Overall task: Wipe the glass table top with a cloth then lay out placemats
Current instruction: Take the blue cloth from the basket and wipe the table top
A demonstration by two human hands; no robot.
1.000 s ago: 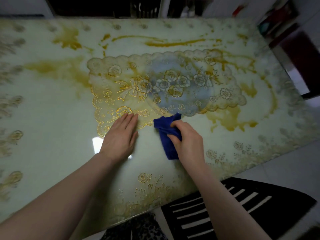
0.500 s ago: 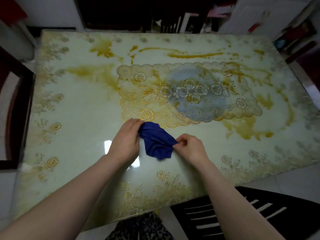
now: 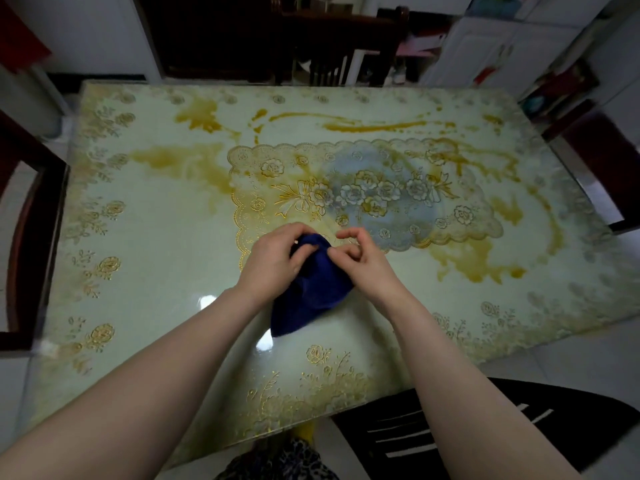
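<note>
Cloth (image 3: 313, 285) now bunched—seemingly between hands

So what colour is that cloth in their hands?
Dark blue cloth, plain, no pattern; seen in the head view, the only one.

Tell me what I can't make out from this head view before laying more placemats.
- Blue cloth: its top edge is covered by the left hand and right hand.
- Lace placemat: near left corner hidden behind hands and cloth.
- Glass table top: whether the yellow patches are dirt or print, cannot tell.
- Other placemats: none in frame.
</note>
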